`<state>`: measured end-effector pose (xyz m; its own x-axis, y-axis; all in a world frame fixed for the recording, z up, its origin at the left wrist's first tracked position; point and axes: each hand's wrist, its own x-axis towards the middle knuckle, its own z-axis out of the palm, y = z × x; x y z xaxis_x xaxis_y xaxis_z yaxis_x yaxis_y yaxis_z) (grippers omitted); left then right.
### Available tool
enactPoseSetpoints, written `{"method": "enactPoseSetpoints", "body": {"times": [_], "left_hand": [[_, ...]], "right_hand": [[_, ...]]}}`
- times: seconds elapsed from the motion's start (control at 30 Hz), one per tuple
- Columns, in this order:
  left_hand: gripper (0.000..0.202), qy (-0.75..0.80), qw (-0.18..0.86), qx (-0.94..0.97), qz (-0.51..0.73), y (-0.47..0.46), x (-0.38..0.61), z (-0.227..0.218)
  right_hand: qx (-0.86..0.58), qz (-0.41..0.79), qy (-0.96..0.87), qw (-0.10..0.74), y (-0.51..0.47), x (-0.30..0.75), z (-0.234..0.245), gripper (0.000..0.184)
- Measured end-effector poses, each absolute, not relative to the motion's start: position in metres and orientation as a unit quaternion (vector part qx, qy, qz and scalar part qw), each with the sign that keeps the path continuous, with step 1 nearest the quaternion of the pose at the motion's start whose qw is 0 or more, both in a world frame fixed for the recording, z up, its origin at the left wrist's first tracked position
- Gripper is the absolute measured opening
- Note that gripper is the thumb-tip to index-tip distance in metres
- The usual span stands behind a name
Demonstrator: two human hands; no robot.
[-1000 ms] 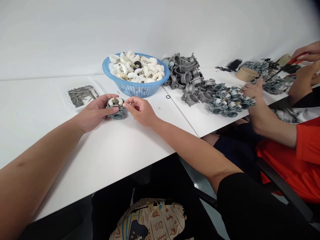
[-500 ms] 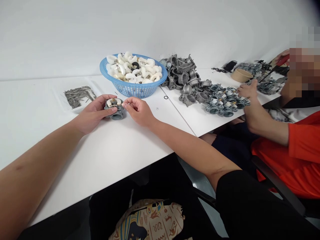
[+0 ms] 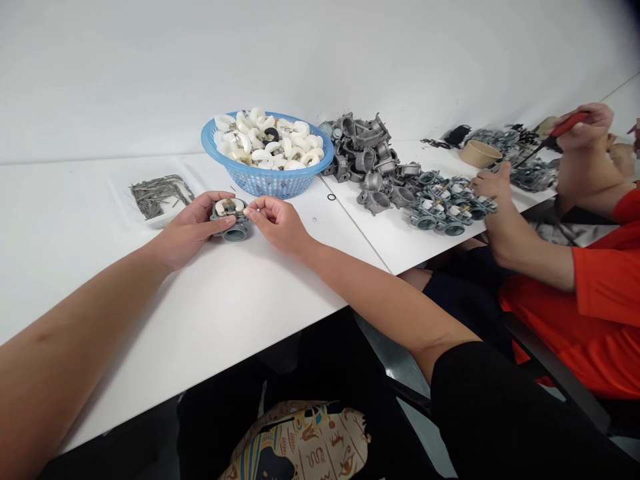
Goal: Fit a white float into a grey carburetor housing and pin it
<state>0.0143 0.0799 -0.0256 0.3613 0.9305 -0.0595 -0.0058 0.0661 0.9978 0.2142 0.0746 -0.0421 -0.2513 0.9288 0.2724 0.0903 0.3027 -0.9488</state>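
A grey metal carburetor (image 3: pixel 236 233) with a white float (image 3: pixel 231 206) in its upturned open side rests low over the white table. My left hand (image 3: pixel 189 223) grips it from the left, thumb across its front edge. At its right side, my right hand (image 3: pixel 278 222) has thumb and forefinger pinched together close to the rim. Whatever lies between those fingertips is too small to make out.
Behind the carburetor stands a blue basket (image 3: pixel 267 180) full of white floats. Thin metal pins fill a clear tray (image 3: pixel 145 227) at left. Grey carburetor bodies (image 3: pixel 367 157) and float-fitted carburetors (image 3: pixel 440 203) lie to the right. A co-worker's hand (image 3: pixel 585 127) holds a red-handled screwdriver (image 3: pixel 570 125).
My hands and the carburetor stay nearly in the same place, with the view shifted slightly. More of the co-worker's raised hand and screwdriver now shows.
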Motion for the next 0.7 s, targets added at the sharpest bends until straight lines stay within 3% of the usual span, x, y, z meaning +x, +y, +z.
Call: {"method": "enactPoseSetpoints", "body": {"times": [0.7], "left_hand": [[0.060,0.430,0.543,0.612,0.380,0.0827,0.0138,-0.0287]], "right_hand": [[-0.392,0.338,-0.707,0.482,0.0699,0.2148,-0.0370,0.023]]}}
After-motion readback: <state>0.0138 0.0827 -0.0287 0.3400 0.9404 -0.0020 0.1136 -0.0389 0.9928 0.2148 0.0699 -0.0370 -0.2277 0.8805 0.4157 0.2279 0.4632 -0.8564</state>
